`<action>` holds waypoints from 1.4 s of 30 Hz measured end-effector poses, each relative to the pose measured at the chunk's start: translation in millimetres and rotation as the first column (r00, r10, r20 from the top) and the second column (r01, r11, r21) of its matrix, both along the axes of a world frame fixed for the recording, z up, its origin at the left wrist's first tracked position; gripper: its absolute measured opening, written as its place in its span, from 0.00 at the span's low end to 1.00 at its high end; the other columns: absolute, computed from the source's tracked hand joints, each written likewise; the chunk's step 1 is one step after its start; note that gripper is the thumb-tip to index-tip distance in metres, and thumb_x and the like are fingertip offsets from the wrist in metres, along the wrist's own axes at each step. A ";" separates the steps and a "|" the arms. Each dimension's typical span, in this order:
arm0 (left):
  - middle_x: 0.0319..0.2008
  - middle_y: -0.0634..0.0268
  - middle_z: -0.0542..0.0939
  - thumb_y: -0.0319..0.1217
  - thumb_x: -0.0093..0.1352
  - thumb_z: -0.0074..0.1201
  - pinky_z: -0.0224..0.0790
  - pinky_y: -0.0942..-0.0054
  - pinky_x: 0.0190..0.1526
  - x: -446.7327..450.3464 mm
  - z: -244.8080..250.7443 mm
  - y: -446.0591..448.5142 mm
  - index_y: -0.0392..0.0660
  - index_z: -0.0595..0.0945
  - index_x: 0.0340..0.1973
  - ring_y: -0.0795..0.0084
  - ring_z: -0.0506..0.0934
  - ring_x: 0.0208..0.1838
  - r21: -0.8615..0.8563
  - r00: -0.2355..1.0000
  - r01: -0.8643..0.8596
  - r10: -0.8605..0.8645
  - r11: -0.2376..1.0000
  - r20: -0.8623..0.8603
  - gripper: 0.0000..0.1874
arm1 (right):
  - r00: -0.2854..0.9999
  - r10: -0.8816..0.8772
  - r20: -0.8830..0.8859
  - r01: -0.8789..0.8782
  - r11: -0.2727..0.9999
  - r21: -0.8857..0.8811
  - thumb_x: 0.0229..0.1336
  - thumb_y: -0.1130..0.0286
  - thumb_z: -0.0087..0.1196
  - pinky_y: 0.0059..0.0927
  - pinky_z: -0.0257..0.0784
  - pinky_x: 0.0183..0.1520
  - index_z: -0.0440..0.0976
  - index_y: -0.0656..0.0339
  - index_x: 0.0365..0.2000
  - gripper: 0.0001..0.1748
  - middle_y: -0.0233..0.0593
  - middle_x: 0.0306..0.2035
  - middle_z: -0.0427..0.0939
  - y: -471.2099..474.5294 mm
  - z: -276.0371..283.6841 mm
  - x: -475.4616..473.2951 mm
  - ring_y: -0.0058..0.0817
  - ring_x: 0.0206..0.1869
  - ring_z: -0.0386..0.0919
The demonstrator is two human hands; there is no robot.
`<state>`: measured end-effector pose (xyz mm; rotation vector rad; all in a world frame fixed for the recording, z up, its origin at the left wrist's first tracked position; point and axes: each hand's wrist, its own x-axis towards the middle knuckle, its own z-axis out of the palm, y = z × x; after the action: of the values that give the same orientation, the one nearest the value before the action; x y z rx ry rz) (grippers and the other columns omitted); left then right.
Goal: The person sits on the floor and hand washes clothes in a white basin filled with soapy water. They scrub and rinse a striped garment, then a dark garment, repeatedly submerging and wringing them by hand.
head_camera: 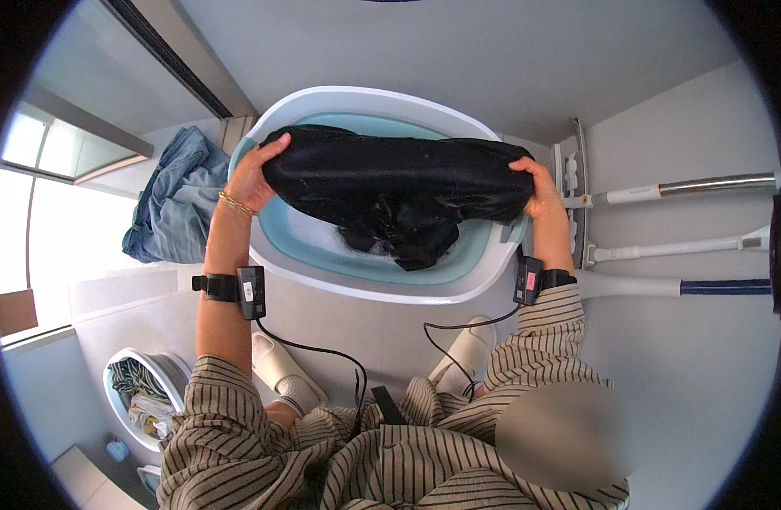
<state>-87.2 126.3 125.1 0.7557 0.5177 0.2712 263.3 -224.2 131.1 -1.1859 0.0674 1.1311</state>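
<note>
A wet black garment (396,169) is stretched sideways over a white and teal plastic washtub (377,294). At its left end my left hand (253,175) grips the cloth, thumb on top. The other end is held by my right hand (540,191) near the tub's right rim. Between the hands the fabric forms a wide band, and its lower part hangs bunched into the tub. White suds (310,231) show beside the hanging cloth. The fingers under the fabric are mostly hidden.
Blue jeans (180,191) lie in a heap left of the tub. A laundry basket (180,370) with clothes stands at lower left. Several long handles, one a white pole (671,248), extend along the right wall. Cables (314,347) run from my wrist devices.
</note>
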 end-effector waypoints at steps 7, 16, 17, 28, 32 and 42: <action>0.62 0.57 0.74 0.41 0.74 0.51 0.58 0.52 0.69 21.8 -30.5 -42.2 0.43 0.70 0.63 0.58 0.70 0.67 -0.233 0.979 -0.014 0.060 0.972 0.192 0.25 | 0.946 0.008 -0.325 0.114 0.928 0.355 0.60 0.64 0.60 0.44 0.73 0.61 0.72 0.66 0.53 0.25 0.45 0.55 0.77 22.7 -17.9 -52.0 0.38 0.56 0.77; 0.48 0.49 0.80 0.39 0.58 0.71 0.75 0.67 0.53 12.3 -23.1 -39.6 0.23 0.70 0.56 0.63 0.80 0.51 0.242 0.792 0.477 -0.294 0.845 -0.535 0.40 | 0.449 0.845 0.290 -0.340 0.462 -0.819 0.30 0.40 0.76 0.50 0.60 0.69 0.51 0.84 0.63 0.73 0.69 0.64 0.61 33.8 -15.3 -63.5 0.55 0.68 0.61; 0.47 0.48 0.80 0.46 0.57 0.72 0.75 0.68 0.51 6.6 -11.8 -29.8 0.23 0.70 0.56 0.61 0.80 0.50 0.340 0.732 0.579 -0.289 0.741 -0.617 0.44 | 0.382 0.835 0.396 -0.185 0.489 -0.852 0.31 0.38 0.74 0.51 0.60 0.68 0.48 0.81 0.65 0.74 0.69 0.65 0.58 32.5 -1.6 -59.4 0.57 0.68 0.59; 0.66 0.47 0.63 0.37 0.61 0.65 0.68 0.58 0.62 17.7 13.4 -51.4 0.45 0.85 0.43 0.41 0.74 0.60 0.701 0.728 0.686 0.164 -0.196 -0.666 0.16 | -0.310 0.843 0.439 0.049 0.475 -0.879 0.50 0.69 0.64 0.44 0.59 0.67 0.83 0.53 0.43 0.17 0.27 0.65 0.65 33.9 18.5 -100.4 0.44 0.67 0.59; 0.66 0.51 0.66 0.37 0.68 0.58 0.62 0.65 0.65 16.1 19.4 -31.6 0.42 0.84 0.43 0.53 0.75 0.59 0.829 0.935 0.284 -0.054 -0.483 -0.352 0.14 | -0.172 0.727 0.665 -0.363 0.581 -0.728 0.54 0.64 0.60 0.39 0.58 0.67 0.81 0.59 0.49 0.21 0.43 0.64 0.69 22.0 42.2 -50.2 0.35 0.67 0.63; 0.47 0.58 0.81 0.51 0.71 0.54 0.66 0.72 0.57 50.1 -1.2 -61.8 0.33 0.81 0.47 0.70 0.77 0.50 0.289 0.949 0.301 -0.256 0.909 -0.185 0.28 | -0.038 0.692 0.721 -0.462 0.628 -0.626 0.44 0.49 0.71 0.44 0.63 0.66 0.66 0.60 0.61 0.47 0.57 0.58 0.72 75.4 -18.0 -107.8 0.49 0.61 0.71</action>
<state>-37.1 64.5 123.9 1.1554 0.4993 0.0298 155.5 -148.8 113.1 -2.0376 -1.5231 0.8850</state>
